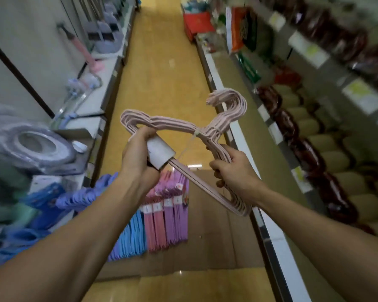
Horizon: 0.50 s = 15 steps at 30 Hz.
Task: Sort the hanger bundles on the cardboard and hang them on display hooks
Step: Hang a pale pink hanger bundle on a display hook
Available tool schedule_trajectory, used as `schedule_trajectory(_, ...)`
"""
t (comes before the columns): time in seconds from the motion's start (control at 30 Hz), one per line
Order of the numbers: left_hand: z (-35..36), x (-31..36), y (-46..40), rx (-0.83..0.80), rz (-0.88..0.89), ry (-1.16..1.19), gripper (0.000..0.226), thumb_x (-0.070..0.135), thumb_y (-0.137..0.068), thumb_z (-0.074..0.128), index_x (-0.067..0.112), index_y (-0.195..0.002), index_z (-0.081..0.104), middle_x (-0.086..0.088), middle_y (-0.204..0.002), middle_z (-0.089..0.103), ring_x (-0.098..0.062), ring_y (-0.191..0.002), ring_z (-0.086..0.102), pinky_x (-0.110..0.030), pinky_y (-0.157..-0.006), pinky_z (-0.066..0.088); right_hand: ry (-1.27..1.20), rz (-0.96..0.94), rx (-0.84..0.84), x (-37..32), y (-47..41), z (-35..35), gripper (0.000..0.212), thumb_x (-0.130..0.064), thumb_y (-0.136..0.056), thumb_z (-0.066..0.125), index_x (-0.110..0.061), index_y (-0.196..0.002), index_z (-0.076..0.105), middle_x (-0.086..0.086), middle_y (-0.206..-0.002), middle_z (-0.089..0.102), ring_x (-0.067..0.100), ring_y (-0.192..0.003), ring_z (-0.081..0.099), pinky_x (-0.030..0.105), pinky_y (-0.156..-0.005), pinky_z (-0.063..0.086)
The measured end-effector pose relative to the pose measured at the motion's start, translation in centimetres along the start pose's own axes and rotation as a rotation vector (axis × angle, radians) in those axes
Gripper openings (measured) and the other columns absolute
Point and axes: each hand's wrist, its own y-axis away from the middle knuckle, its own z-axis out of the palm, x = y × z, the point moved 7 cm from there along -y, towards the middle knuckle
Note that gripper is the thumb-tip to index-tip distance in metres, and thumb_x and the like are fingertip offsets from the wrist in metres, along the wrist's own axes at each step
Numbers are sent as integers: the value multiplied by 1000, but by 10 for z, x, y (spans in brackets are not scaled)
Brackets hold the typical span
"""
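Holding the pink hanger bundle (183,136) up over the cardboard (216,225), the left hand (138,158) grips its paper label end and the right hand (234,168) grips the shoulder, and it looks light, stiff and smooth.

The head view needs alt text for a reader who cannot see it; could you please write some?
Two bare hands, left hand and right hand, grip a tied bundle of pale pink wire hangers in a shop aisle. Below, blue, pink and purple hanger bundles lie on flat brown cardboard.
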Motion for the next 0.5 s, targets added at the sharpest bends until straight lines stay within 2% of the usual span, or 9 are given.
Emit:
schedule_trajectory(0.1, 32, 84, 49, -43, 94, -3, 29, 17, -92, 60, 21, -64, 51, 4, -55, 42, -13, -57, 42, -31, -66, 36, -70, -66, 25, -91, 14, -10, 36, -1, -89, 57, -31, -104, 69, 0, -65, 49, 21, -60, 50, 33, -54, 47)
schedule_trajectory(0.23, 70, 189, 111, -97, 168, -18, 22, 19, -95, 56, 20, -73, 57, 2, -55, 45, -15, -61, 46, -32, -62, 38, -113, -151, 0, -208, 37, -14, 39, 1, -90, 55, -32, -107, 68, 0, -63, 46, 19, -58, 47, 32, -52, 45)
schedule_trajectory(0.3, 88, 239, 145, -109, 207, -13, 13, 21, -95, 57, 18, -84, 62, -1, -65, 52, -17, -68, 52, -34, -65, 43, -103, -202, -14, -269, 49, -18, 39, -1, -91, 53, -31, -111, 67, 1, -64, 45, 20, -59, 46, 32, -51, 43)
schedule_trajectory(0.4, 109, 308, 195, -114, 269, 2, 8, 21, -94, 57, 15, -89, 61, -5, -79, 53, -18, -75, 53, -33, -68, 44, -69, -280, -17, -357, 69, -23, 39, -4, -90, 53, -31, -115, 65, 3, -69, 46, 20, -61, 46, 32, -51, 43)
schedule_trajectory(0.5, 135, 369, 254, -157, 343, 25, 11, 20, -93, 55, 12, -96, 62, -10, -93, 57, -21, -84, 57, -35, -77, 45, -64, -318, -31, -434, 95, -31, 35, -8, -88, 53, -31, -112, 64, 3, -72, 49, 20, -64, 48, 33, -52, 43)
